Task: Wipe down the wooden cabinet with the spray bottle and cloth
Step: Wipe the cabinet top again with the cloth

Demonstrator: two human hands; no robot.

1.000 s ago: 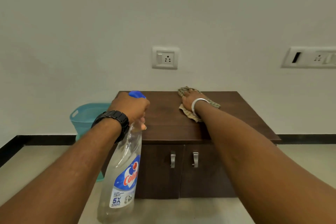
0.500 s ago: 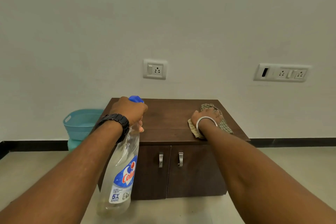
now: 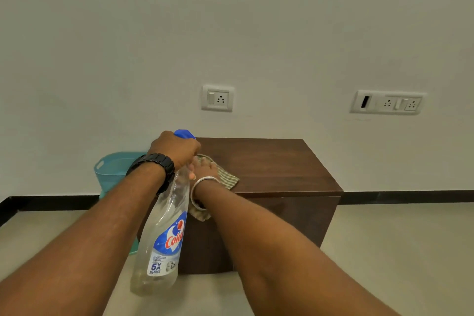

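Observation:
A low dark wooden cabinet (image 3: 277, 164) stands against the wall. My left hand (image 3: 175, 147) grips the neck of a clear spray bottle (image 3: 164, 236) with a blue trigger head, held in the air in front of the cabinet's left side. My right hand (image 3: 205, 168) presses a checked green-beige cloth (image 3: 228, 178) flat on the cabinet top near its left front corner. Part of the cloth hangs over the front edge below my wrist. The bottle and my left hand hide the cabinet's left edge and part of my right hand.
A teal plastic basket (image 3: 112, 169) sits on the floor left of the cabinet. Two socket plates are on the wall, one (image 3: 218, 98) above the cabinet and one (image 3: 388, 102) to the right. Beige floor lies around the cabinet.
My right hand has slid the cloth from the right side of the cabinet top to its left front corner. The view has shifted left. My left hand still holds the bottle.

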